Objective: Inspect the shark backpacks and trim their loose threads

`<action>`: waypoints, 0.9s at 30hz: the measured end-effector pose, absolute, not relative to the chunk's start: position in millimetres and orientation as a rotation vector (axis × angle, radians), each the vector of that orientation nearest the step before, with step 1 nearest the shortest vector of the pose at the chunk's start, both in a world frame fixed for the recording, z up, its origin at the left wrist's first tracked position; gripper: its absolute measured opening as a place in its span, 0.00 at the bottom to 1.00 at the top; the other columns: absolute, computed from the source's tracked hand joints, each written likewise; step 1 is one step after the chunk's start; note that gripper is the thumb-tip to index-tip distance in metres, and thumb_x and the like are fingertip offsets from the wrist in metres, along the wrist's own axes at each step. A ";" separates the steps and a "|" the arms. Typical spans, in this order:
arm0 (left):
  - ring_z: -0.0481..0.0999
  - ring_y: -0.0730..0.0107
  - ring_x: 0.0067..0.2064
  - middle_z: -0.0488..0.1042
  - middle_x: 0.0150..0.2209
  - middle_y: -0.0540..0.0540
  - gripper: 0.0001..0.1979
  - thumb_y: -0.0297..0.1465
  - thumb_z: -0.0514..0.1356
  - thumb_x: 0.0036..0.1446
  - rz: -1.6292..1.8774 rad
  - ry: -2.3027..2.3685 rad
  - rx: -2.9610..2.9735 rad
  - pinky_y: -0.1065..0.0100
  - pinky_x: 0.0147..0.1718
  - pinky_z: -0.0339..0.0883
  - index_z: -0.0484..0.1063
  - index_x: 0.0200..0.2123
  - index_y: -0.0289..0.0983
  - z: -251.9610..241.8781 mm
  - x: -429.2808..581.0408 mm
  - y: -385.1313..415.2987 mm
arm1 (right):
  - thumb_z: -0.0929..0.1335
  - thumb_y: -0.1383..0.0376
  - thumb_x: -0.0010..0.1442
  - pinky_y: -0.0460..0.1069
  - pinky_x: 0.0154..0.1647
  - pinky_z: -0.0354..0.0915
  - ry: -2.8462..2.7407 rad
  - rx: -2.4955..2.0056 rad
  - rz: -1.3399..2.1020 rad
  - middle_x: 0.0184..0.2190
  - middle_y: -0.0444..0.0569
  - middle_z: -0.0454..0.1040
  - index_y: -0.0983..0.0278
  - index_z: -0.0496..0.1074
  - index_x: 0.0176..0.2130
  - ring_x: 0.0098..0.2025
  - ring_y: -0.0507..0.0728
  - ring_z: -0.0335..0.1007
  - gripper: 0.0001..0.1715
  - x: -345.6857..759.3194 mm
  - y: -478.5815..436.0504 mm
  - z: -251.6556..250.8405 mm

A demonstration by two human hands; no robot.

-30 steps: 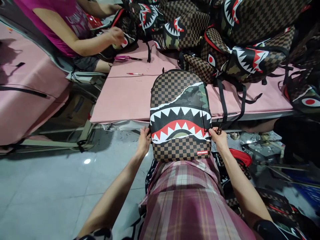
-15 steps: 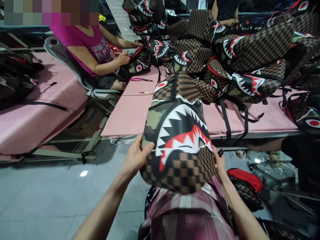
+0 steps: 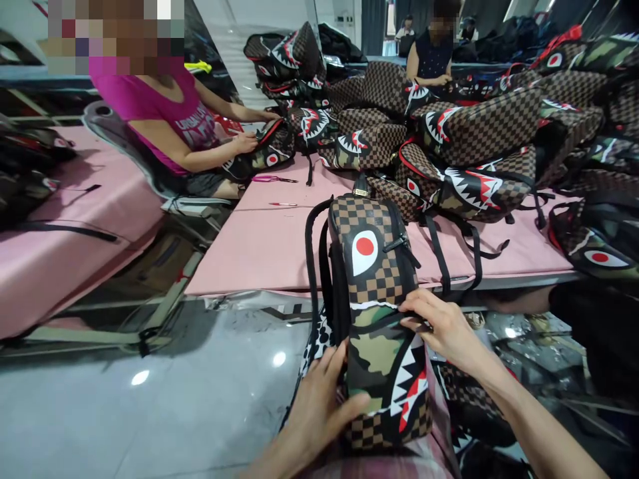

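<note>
A backpack [image 3: 379, 359] in brown-and-black check and camouflage stands upright over my lap, its side panel facing me. That side bears a red-and-white eye; part of a shark mouth shows low on the right. Black shoulder straps [image 3: 313, 246] hang along its left side. My left hand [image 3: 319, 392] grips the lower left edge, thumb across the side panel and fingers partly hidden by the bag. On the other side, my right hand [image 3: 442, 319] is closed at the edge of the bag's side pocket, fingertips at the pocket's upper seam. A zipper pull dangles above it.
Similar backpacks [image 3: 369, 140] are piled on the pink table [image 3: 249, 246]. Pink-handled scissors [image 3: 272, 179] and a red pen [image 3: 283, 204] lie there. A co-worker in a magenta shirt [image 3: 164, 120] handles another bag at left. More bags lie low at right.
The backpack has turned from its shark-mouth front to its side and now stands upright. My left hand has moved lower; my right hand has shifted up to the side pocket's edge.
</note>
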State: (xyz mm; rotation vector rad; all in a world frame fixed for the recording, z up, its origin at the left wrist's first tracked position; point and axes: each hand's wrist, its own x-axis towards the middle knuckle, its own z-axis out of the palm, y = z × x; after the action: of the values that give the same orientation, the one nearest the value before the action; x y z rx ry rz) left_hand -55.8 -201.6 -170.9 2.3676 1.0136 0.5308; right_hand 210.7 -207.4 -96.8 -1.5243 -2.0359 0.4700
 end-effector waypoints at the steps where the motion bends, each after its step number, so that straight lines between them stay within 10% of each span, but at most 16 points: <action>1: 0.70 0.53 0.51 0.67 0.52 0.39 0.34 0.36 0.55 0.56 0.637 1.007 2.389 0.54 0.43 0.70 0.44 0.63 0.47 -155.3 -56.0 -191.0 | 0.62 0.70 0.60 0.45 0.32 0.62 -2.085 -1.513 0.471 0.39 0.50 0.70 0.62 0.70 0.43 0.35 0.53 0.68 0.12 206.8 -204.8 -97.1; 5: 0.65 0.59 0.56 0.69 0.50 0.44 0.26 0.27 0.55 0.57 1.006 0.792 2.720 0.56 0.53 0.62 0.56 0.58 0.47 -90.4 -27.6 -131.9 | 0.64 0.74 0.56 0.44 0.30 0.58 -2.267 -1.389 0.575 0.34 0.47 0.71 0.63 0.69 0.39 0.32 0.52 0.67 0.11 193.0 -197.0 -94.0; 14: 0.42 0.48 0.66 0.54 0.63 0.38 0.47 0.47 0.66 0.41 0.097 0.337 3.129 0.49 0.60 0.43 0.52 0.61 0.35 -68.7 31.3 -75.8 | 0.66 0.72 0.53 0.46 0.28 0.52 -2.254 -1.494 0.619 0.28 0.44 0.71 0.63 0.67 0.31 0.28 0.51 0.64 0.04 180.5 -204.0 -86.6; 27: 0.53 0.50 0.63 0.54 0.63 0.38 0.37 0.34 0.64 0.50 0.454 0.586 3.122 0.51 0.59 0.47 0.52 0.61 0.37 -94.3 31.2 -91.3 | 0.65 0.69 0.57 0.44 0.27 0.53 -2.041 -1.231 0.856 0.25 0.41 0.66 0.63 0.65 0.31 0.25 0.49 0.59 0.03 183.8 -215.2 -99.0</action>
State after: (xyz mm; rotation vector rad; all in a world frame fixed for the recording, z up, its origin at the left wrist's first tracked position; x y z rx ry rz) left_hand 31.2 -91.3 -94.3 3.1215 0.5857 0.4536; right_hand 183.8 -215.2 -99.0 -1.2312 -2.0410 0.8555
